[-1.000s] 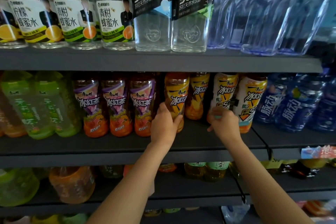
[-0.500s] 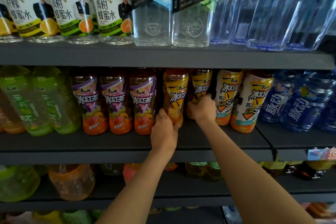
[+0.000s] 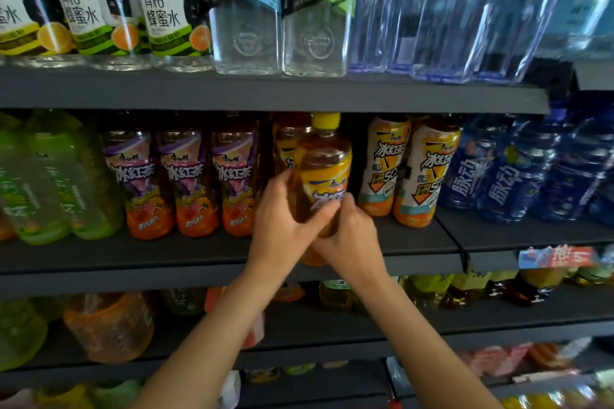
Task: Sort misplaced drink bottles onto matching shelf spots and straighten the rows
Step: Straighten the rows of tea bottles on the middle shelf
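Green bottles [image 3: 50, 183]: far left of the middle shelf [image 3: 133, 256], packed close, likely their own block. Labels too smeared to read, and the outermost one runs off the frame.
Purple-label teas [image 3: 181, 179]: three side by side, faces forward, a row that looks already straight.
Left hand [image 3: 282, 222]: wrapped round the left flank of the yellow bottle, thumb across its front. Looks like the steadying grip.
Yellow bottle [image 3: 324, 176]: the one being sorted. It sits out toward the front edge of the middle shelf, ahead of the row, upright or nearly so, yellow cap just under the shelf above. Whether its base is down or lifted, can't tell: both hands cover it.
Rear bottle [image 3: 282, 143]: same yellow label, directly behind. Probably the matching lane, which would explain why the held one is lined up here. Mostly hidden.
Right hand [image 3: 349, 236]: clasping the bottle low on its right, fingers curled across the label. Two hands on one bottle reads as squaring it up rather than carrying it.
White-label teas [image 3: 408, 169]: two just to the right, a separate kind, near the hands and easy to knock.
Blue bottles [image 3: 518, 169]: beyond a shelf divider [image 3: 452, 239], blurred and cut off at the right edge.
Lower shelves: dim and out of focus, the arms crossing in front.
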{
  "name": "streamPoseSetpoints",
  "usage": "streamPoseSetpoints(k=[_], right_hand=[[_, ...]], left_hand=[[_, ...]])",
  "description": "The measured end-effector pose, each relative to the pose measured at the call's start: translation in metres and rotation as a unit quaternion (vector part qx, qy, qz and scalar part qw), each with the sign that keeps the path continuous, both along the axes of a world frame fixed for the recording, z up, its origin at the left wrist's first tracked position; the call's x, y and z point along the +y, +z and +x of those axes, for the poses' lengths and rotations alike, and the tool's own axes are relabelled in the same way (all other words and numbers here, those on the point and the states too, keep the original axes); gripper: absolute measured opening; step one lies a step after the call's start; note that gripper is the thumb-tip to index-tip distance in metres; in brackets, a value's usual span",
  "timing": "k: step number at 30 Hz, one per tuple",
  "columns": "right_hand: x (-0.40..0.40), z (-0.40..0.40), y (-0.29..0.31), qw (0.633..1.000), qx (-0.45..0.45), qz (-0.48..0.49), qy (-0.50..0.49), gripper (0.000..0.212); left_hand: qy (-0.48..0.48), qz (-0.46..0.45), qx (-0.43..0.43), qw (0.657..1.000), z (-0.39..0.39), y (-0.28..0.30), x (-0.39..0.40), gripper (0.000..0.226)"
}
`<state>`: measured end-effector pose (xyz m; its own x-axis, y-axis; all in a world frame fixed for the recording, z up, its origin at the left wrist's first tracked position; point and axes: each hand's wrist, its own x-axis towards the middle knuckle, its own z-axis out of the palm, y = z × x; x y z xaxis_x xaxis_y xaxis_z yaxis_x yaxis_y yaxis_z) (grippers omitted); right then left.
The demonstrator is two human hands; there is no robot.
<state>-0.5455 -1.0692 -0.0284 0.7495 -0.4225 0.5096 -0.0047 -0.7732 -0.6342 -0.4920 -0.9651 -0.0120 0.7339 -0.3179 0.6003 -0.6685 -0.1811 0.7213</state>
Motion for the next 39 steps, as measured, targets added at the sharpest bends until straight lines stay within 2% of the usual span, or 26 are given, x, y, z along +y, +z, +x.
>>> streamPoseSetpoints(k=[4,8,10,12,14,17,19,23,26,33,39], right_hand=[[0.023,0.017,-0.004,0.998,0.002,0.002,0.057,0.053],[0.031,0.026,-0.001,0.997,0.014,0.02,0.078,0.054],[0.018,0.021,0.005,0.989,0.052,0.048,0.133,0.047],[-0.003,0.014,0.013,0.973,0.063,0.139,0.175,0.028],[-0.026,0.017,0.017,0.971,-0.003,0.206,0.12,0.02],[-0.04,0.055,0.017,0.991,-0.035,0.132,-0.004,0.032],[-0.042,0.089,0.017,0.987,-0.049,0.14,-0.064,0.036],[-0.055,0.133,0.018,0.976,0.01,0.161,-0.147,0.042],[-0.065,0.151,0.01,0.972,0.053,0.161,-0.16,0.04],[-0.075,0.18,0.007,0.965,0.037,0.161,-0.204,0.029],[-0.058,0.151,0.002,0.962,0.011,0.17,-0.213,0.04]], left_hand=[[0.048,0.005,-0.008,0.999,0.014,0.008,0.03,0.075],[0.075,0.07,-0.009,0.995,0.029,0.009,0.04,0.071],[0.084,0.086,-0.021,0.992,0.031,0.011,0.04,0.071],[0.089,0.091,-0.029,0.991,0.033,0.012,0.041,0.07],[0.086,0.092,-0.029,0.992,0.034,0.012,0.041,0.071],[0.073,0.087,-0.028,0.993,0.035,0.01,0.041,0.074],[0.066,0.084,-0.025,0.994,0.036,0.009,0.042,0.074],[0.055,0.08,-0.032,0.995,0.042,0.007,0.04,0.077],[0.052,0.069,-0.044,0.995,0.044,0.002,0.037,0.077],[0.04,0.043,-0.051,0.997,0.051,-0.006,0.034,0.075],[0.039,0.035,-0.051,0.997,0.052,-0.008,0.035,0.075]])
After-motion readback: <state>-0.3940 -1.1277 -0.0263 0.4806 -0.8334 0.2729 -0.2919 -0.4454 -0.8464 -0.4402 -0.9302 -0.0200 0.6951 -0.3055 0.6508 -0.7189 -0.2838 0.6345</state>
